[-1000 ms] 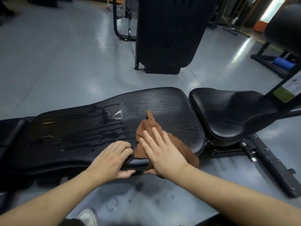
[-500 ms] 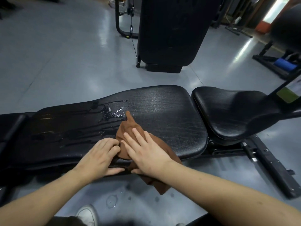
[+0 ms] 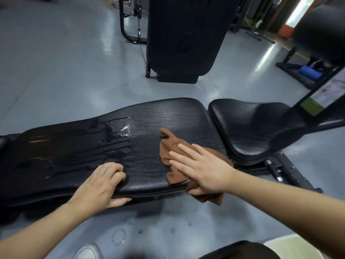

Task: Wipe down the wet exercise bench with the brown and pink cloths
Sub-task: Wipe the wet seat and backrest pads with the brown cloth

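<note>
A long black exercise bench (image 3: 149,157) lies across the view, with pooled water and streaks (image 3: 115,135) on its left half. The brown cloth (image 3: 168,148) is crumpled on the pad's near right part and hangs over the near edge. My right hand (image 3: 201,169) lies flat on the cloth, fingers spread, pressing it to the pad. My left hand (image 3: 101,184) grips the bench's near edge, fingers curled on top and thumb underneath. No pink cloth is in view.
A separate black seat pad (image 3: 257,126) adjoins the bench on the right, above a metal frame (image 3: 283,171). An upright black padded machine (image 3: 183,34) stands behind. Water drops (image 3: 119,236) dot the grey floor below. My shoe (image 3: 87,252) is at the bottom edge.
My right hand slid the brown cloth left toward the wet patch, then back right to the pad's right part. My left hand kept its grip on the near edge.
</note>
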A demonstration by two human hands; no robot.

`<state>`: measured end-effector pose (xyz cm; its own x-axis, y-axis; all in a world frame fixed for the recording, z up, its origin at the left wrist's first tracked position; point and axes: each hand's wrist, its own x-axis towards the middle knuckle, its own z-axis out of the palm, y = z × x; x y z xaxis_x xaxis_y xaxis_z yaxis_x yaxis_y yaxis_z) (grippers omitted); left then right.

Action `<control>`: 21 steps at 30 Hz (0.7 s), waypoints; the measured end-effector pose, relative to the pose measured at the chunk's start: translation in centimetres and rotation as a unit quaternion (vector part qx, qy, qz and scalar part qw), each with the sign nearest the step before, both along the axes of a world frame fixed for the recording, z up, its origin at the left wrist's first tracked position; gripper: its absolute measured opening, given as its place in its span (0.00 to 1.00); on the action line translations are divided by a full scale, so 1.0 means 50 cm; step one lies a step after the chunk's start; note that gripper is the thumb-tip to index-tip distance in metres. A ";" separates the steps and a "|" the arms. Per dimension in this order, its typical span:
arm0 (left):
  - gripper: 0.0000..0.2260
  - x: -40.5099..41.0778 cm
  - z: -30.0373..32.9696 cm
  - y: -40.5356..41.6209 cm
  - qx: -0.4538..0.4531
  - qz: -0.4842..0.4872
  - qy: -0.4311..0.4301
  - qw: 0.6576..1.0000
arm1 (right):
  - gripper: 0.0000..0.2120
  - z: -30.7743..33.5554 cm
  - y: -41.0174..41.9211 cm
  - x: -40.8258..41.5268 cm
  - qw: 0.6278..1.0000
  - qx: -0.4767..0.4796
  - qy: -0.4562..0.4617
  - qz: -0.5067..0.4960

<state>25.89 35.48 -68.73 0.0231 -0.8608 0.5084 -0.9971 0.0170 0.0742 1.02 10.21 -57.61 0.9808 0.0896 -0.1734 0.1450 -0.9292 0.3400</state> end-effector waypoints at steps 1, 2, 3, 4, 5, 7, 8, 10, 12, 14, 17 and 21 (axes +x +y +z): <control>0.27 0.000 -0.001 -0.001 -0.002 0.001 -0.003 1.000 | 0.49 0.004 -0.014 -0.010 1.000 0.001 -0.003 0.006; 0.27 0.000 -0.002 -0.001 -0.003 0.002 -0.006 1.000 | 0.48 0.007 -0.030 -0.020 1.000 0.002 -0.006 0.012; 0.27 0.000 -0.003 -0.002 -0.003 0.002 -0.007 1.000 | 0.48 0.010 -0.048 -0.031 1.000 0.004 -0.011 0.017; 0.27 0.000 -0.005 -0.003 -0.004 0.003 -0.007 1.000 | 0.48 0.012 -0.065 -0.042 1.000 0.005 -0.017 0.020; 0.27 0.001 -0.006 -0.002 -0.005 0.004 -0.006 1.000 | 0.48 0.016 -0.082 -0.052 1.000 0.007 -0.023 0.018; 0.27 0.000 -0.007 -0.003 -0.010 0.005 -0.009 1.000 | 0.50 0.021 -0.110 -0.067 1.000 0.008 -0.029 0.003; 0.27 0.000 -0.006 -0.003 -0.014 0.005 -0.011 1.000 | 0.51 0.022 -0.118 -0.070 0.999 0.009 -0.031 -0.005; 0.27 0.000 -0.004 -0.004 -0.020 0.004 -0.014 1.000 | 0.51 0.021 -0.123 -0.072 0.999 0.015 -0.038 -0.016; 0.27 -0.003 -0.003 -0.004 -0.020 0.004 -0.014 1.000 | 0.51 0.015 -0.117 -0.073 0.998 0.020 -0.046 -0.027; 0.27 -0.003 -0.004 -0.004 -0.018 0.005 -0.013 1.000 | 0.52 0.013 -0.107 -0.073 0.998 0.020 -0.047 -0.043; 0.27 -0.003 -0.006 -0.003 -0.017 0.008 -0.015 1.000 | 0.52 0.012 -0.093 -0.070 0.997 0.017 -0.044 -0.067; 0.27 -0.004 -0.005 -0.005 -0.020 0.010 -0.017 1.000 | 0.53 0.008 -0.077 -0.065 0.995 0.009 -0.043 -0.091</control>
<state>25.69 35.22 -68.96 0.0220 -0.8395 0.5430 -0.9992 -0.0007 0.0393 -2.24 6.37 -57.19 0.9921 -0.0892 -0.0884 -0.0556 -0.9433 0.3272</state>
